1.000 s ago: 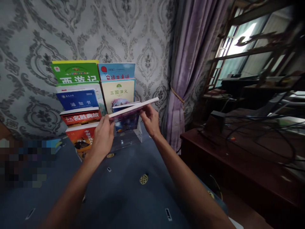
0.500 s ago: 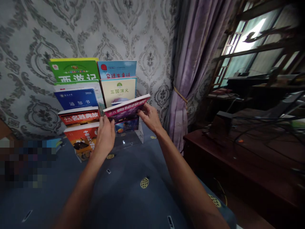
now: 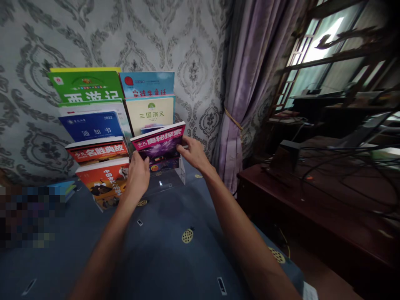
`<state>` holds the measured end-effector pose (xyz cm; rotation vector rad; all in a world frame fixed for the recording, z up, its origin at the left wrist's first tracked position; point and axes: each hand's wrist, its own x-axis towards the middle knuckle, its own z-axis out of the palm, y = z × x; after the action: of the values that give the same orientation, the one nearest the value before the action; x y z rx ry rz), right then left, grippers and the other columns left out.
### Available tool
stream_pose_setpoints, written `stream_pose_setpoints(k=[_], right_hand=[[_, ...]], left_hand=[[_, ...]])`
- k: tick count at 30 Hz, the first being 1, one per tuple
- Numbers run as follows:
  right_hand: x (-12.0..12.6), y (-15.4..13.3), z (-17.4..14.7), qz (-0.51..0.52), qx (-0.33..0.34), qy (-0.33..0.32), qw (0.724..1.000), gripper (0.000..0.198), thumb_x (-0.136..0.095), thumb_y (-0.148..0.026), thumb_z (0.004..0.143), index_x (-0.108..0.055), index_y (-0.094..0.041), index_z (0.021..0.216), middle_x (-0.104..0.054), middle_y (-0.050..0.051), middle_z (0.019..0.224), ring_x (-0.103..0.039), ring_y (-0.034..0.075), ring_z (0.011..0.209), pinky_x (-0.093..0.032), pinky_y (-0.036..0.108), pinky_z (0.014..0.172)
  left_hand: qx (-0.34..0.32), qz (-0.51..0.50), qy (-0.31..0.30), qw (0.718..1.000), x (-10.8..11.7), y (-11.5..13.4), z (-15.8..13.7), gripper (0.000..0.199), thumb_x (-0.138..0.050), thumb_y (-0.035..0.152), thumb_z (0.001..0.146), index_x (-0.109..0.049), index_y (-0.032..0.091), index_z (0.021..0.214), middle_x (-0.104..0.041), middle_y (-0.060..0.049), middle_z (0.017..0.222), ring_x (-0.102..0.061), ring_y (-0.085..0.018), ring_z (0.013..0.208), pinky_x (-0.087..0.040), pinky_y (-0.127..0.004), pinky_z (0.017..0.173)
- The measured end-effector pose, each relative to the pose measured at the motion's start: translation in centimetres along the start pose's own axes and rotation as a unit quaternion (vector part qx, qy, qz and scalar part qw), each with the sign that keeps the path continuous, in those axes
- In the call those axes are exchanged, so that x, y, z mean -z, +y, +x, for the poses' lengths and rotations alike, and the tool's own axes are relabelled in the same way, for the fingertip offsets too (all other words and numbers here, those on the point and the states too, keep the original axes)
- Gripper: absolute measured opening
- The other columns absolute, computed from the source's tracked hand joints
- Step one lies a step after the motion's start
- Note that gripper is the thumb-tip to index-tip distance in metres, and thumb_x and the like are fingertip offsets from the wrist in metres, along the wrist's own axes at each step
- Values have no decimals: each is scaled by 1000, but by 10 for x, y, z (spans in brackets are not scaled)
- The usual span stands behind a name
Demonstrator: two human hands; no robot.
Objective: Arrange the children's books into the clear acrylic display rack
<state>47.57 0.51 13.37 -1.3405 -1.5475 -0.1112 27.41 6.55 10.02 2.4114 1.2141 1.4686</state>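
Observation:
A purple book with a pink title band (image 3: 161, 143) is gripped at its two side edges, my left hand (image 3: 138, 171) on its left and my right hand (image 3: 194, 153) on its right. Its top edge slants up to the right. It sits in the right column of a clear acrylic book rack (image 3: 182, 173), in front of a cream book (image 3: 151, 112) and a light blue book (image 3: 146, 83). The left column holds a green book (image 3: 90, 86), a blue booklet (image 3: 92, 126), a red-titled book (image 3: 99, 151) and an orange book (image 3: 104, 181) beside my left hand.
The rack stands on a dark blue cloth (image 3: 165, 262) with pineapple prints, against a patterned wall (image 3: 193, 62). A purple curtain (image 3: 242, 96) hangs at the right. Beyond it is a dark red desk (image 3: 312, 212) with tangled black cables (image 3: 337, 179). Blue books (image 3: 64, 189) lie at the left.
The purple book has tilted back and sits lower, showing more of its cover and covering more of the book behind. Both hands still hold it. The camera view has shifted slightly.

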Motion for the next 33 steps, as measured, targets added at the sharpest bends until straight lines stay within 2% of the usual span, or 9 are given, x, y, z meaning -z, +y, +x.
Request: stream_pose_setpoints(k=[5,10,18,25,30,33], right_hand=[[-5,4,1,-43,-10,19,999,22,-49,-31,82,-67,-19,87,-72,8,89,-64,25,85,-49,39,81],[-11,11,3,-56,-21,22,998,19,-50,-29,83,-67,-20,83,-70,7,84,-64,24,82,-48,36,78],[-14,14,3,-59,-50,44,996,17,-52,-27,81,-68,-18,79,-67,4,73,-60,20,72,-43,32,71],[-14,12,2,-44,-69,62,995,20,-52,-28,78,-69,-17,80,-65,2,70,-58,19,68,-40,30,68],[-14,11,2,-33,-73,64,995,23,-51,-28,80,-71,-17,85,-67,3,73,-59,19,70,-41,30,69],[-16,14,1,-34,-78,55,995,24,-51,-28,80,-71,-16,86,-68,4,73,-60,19,70,-41,30,68]], left_hand=[[16,11,-9,1000,-3,6,3,39,-43,25,96,-45,4,129,-65,-26,119,-65,-37,113,-53,-52,96],[26,35,-9,999,-8,7,10,50,-51,19,91,-39,4,137,-60,-29,132,-61,-37,122,-50,-52,103],[57,67,-20,996,-4,20,20,43,-52,17,90,-46,2,130,-64,-28,122,-66,-38,114,-54,-50,95],[82,98,-55,990,5,36,27,44,-52,15,91,-45,-3,130,-62,-30,125,-66,-40,113,-54,-48,94],[64,100,-29,992,6,36,27,45,-51,16,90,-43,4,132,-63,-27,124,-67,-39,110,-55,-50,92],[68,115,-39,990,4,36,28,45,-51,15,89,-43,2,132,-63,-28,122,-68,-40,107,-56,-51,90]])
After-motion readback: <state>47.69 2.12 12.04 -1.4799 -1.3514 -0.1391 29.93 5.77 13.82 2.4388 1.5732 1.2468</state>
